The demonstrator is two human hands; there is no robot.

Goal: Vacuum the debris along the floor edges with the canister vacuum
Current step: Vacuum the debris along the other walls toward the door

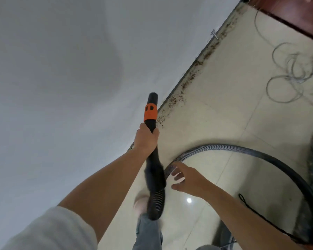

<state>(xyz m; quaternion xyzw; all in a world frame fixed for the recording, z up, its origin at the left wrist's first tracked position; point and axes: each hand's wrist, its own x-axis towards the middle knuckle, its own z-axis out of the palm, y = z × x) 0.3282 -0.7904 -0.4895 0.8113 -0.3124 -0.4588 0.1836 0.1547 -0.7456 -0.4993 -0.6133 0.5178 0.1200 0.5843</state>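
Observation:
My left hand grips the black vacuum nozzle just below its orange collar, and the tip points along the base of the grey wall. Brown debris lies in a line where the wall meets the pale tiled floor, running away to the upper right. The ribbed grey hose curves from the handle across the tiles to the lower right. My right hand hovers open with fingers spread, close beside the hose near the handle and holding nothing.
A tangle of thin grey wire lies on the tiles at the right. A dark wooden edge crosses the top right. A thin black cord trails near my right forearm. My leg and shoe are below the handle.

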